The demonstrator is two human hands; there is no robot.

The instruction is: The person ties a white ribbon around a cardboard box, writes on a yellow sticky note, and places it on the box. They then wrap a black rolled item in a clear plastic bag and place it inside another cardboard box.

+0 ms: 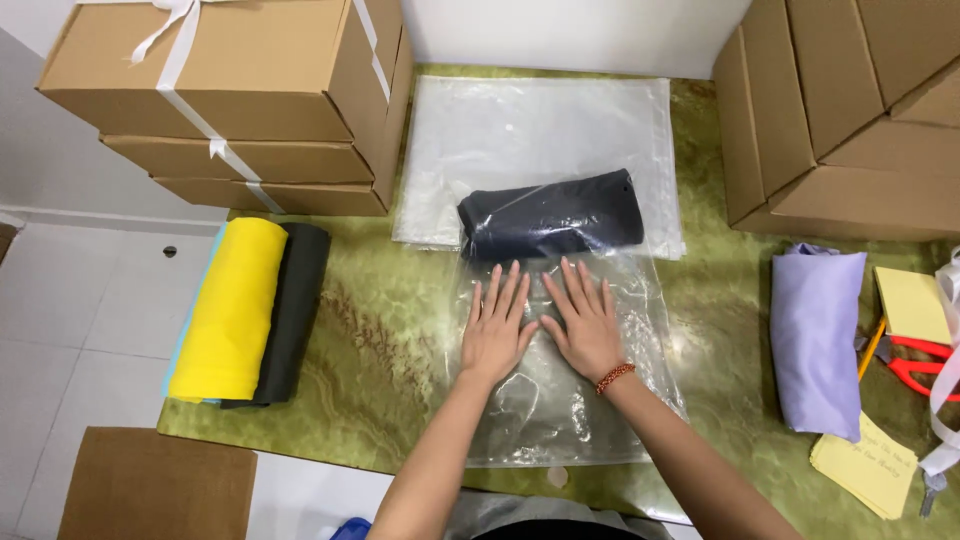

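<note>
A green marbled stone table (pixel 400 330) takes up the whole scene, and everything sits on it. Well beyond the person's left hand, a stack of flat brown cardboard boxes tied with white ribbon (pixel 240 100) stands at the far corner; beyond the right hand and off to its outer side, a second pile of plain brown cardboard cartons (pixel 850 110) leans in.

Straight ahead of both hands lies a stack of flat clear plastic bags (pixel 540 130), spread out. On its near edge, just past the fingertips, rests the rolled dark navy garment (pixel 550 215), already inside the clear plastic bag (pixel 560 400) the hands are working on. That bag runs from the roll back toward the person's body, wrinkled and shiny.

Out to the left of the left hand, well apart, lie a folded yellow cloth (pixel 232 305) and a folded black cloth (pixel 295 310), side by side and touching. To the right of the right hand, well apart, sits a folded lilac cloth bundle (pixel 815 335), with yellow paper notes (pixel 868 465) and red-handled scissors (pixel 915 365) further out.

Now the hands: the left hand (pixel 497 325) lies flat, palm down, fingers spread, pressing on the empty part of the bag. The right hand (pixel 585 322) does the same just beside it, thumbs nearly meeting, a beaded orange bracelet (pixel 614 377) on its wrist.
</note>
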